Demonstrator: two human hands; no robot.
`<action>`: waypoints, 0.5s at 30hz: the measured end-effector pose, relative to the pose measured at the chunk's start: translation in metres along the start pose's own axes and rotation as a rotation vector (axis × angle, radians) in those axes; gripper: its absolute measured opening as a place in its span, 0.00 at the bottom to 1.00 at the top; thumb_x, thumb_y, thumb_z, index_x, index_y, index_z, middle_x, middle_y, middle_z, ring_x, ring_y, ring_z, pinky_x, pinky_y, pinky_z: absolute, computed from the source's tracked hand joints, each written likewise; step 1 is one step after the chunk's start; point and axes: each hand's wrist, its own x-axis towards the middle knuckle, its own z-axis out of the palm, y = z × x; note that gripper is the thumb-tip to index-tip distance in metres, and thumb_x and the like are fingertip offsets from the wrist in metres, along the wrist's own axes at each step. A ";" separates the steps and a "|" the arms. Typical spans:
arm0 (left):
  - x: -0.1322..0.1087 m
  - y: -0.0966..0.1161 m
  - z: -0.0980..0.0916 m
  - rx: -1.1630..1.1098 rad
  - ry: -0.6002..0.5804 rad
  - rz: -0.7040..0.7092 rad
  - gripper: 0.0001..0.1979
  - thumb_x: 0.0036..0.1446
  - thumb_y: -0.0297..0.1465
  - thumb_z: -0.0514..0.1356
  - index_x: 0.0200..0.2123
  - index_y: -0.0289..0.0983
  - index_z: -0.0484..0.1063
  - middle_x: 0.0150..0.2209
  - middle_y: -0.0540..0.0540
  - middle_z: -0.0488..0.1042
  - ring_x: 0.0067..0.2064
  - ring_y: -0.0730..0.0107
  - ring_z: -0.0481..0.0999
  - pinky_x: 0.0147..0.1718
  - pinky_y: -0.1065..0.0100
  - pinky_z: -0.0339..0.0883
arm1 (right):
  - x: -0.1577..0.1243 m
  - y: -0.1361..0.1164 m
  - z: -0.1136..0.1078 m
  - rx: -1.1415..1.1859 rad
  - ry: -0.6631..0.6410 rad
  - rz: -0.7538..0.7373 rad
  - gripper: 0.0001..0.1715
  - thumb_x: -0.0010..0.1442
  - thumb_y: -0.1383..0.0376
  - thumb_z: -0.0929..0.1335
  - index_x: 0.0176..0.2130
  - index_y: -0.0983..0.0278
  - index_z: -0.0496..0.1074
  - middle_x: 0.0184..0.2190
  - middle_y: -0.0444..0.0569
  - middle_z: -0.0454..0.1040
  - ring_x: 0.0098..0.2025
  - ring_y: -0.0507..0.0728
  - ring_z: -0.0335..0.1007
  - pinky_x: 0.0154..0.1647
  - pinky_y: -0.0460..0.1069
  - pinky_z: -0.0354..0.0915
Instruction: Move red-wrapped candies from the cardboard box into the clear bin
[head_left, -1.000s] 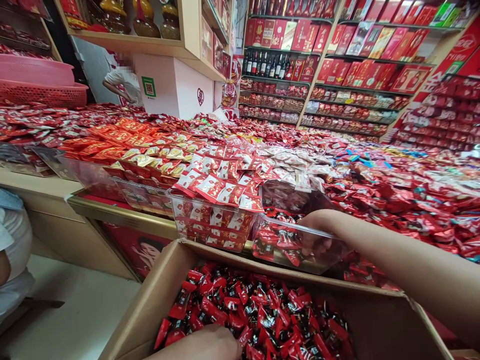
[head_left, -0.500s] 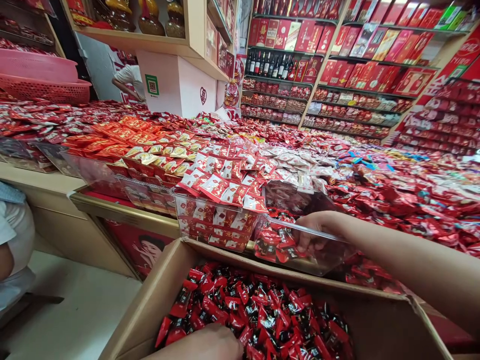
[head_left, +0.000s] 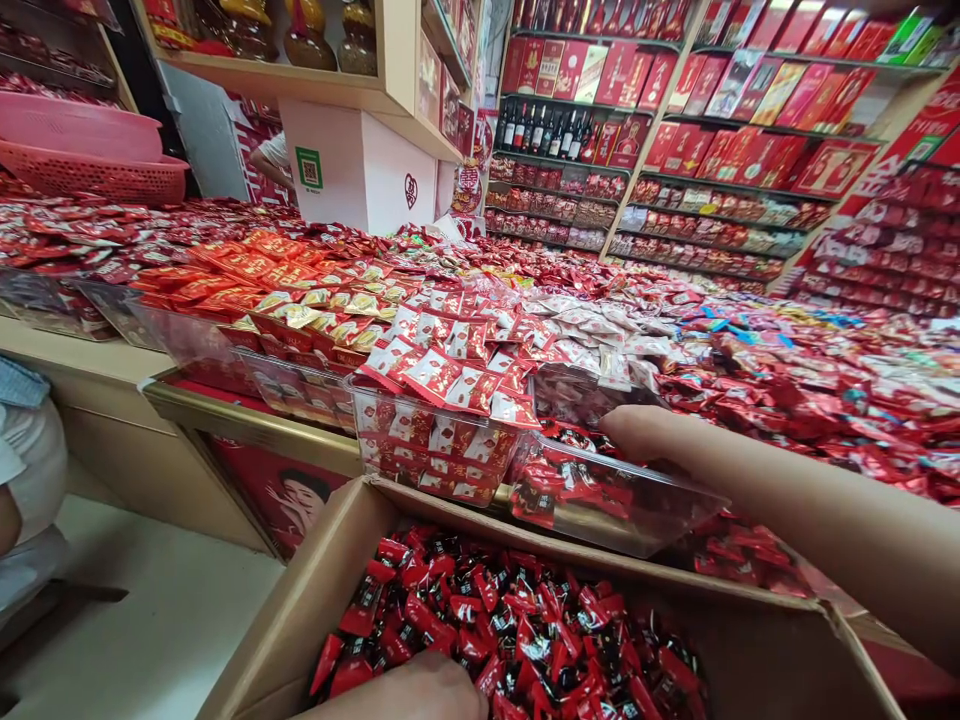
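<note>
Half a second ago our right hand (head_left: 643, 436) had its fingers curled down among the red-and-black sweets (head_left: 559, 482) in the clear bin (head_left: 675, 522). Now it sits higher, level with the bin's rim, and the sweets lie just below and ahead of its fingertips. Our left hand (head_left: 409, 692) has not moved. The right forearm comes in from the right, the palm faces down, and the fingers are stretched flat and loose, clasping nothing we can see. The left hand shows only its back, resting on the sweets heaped in the cardboard box (head_left: 300, 600), so we cannot tell whether it holds any. Red-and-white packets (head_left: 439, 440) fill the neighbouring bin beyond the right fingertips.
</note>
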 end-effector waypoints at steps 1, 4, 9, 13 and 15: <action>0.000 0.001 -0.001 -0.007 -0.017 -0.009 0.14 0.50 0.34 0.49 0.30 0.37 0.73 0.24 0.42 0.72 0.25 0.63 0.70 0.18 0.71 0.55 | 0.001 0.000 0.001 -0.029 0.014 -0.010 0.14 0.39 0.76 0.67 0.31 0.67 0.72 0.35 0.60 0.72 0.40 0.65 0.66 0.36 0.54 0.61; 0.001 0.005 -0.010 -0.061 -0.067 -0.047 0.15 0.51 0.35 0.48 0.30 0.36 0.73 0.24 0.41 0.72 0.25 0.63 0.70 0.18 0.70 0.54 | 0.001 -0.002 0.005 -0.075 0.030 -0.054 0.15 0.42 0.75 0.66 0.34 0.66 0.71 0.35 0.59 0.72 0.39 0.65 0.67 0.34 0.53 0.62; 0.002 0.008 -0.014 -0.099 -0.077 -0.066 0.14 0.51 0.33 0.49 0.31 0.35 0.73 0.25 0.40 0.72 0.27 0.61 0.70 0.22 0.69 0.57 | -0.001 -0.004 0.008 -0.044 0.025 -0.059 0.14 0.43 0.73 0.66 0.33 0.65 0.72 0.34 0.58 0.73 0.38 0.64 0.68 0.31 0.53 0.62; 0.001 0.002 -0.003 -0.039 -0.018 -0.009 0.13 0.50 0.31 0.49 0.31 0.35 0.72 0.25 0.41 0.72 0.26 0.62 0.70 0.20 0.69 0.54 | 0.002 -0.001 0.011 0.002 0.036 -0.029 0.10 0.41 0.72 0.67 0.29 0.63 0.72 0.31 0.57 0.73 0.35 0.63 0.69 0.29 0.51 0.61; 0.002 0.001 0.000 -0.020 0.019 0.006 0.12 0.49 0.32 0.50 0.29 0.36 0.72 0.23 0.43 0.71 0.23 0.66 0.67 0.18 0.71 0.51 | 0.006 0.001 0.014 0.000 0.058 -0.032 0.09 0.41 0.71 0.67 0.27 0.64 0.72 0.29 0.56 0.73 0.33 0.62 0.69 0.27 0.50 0.60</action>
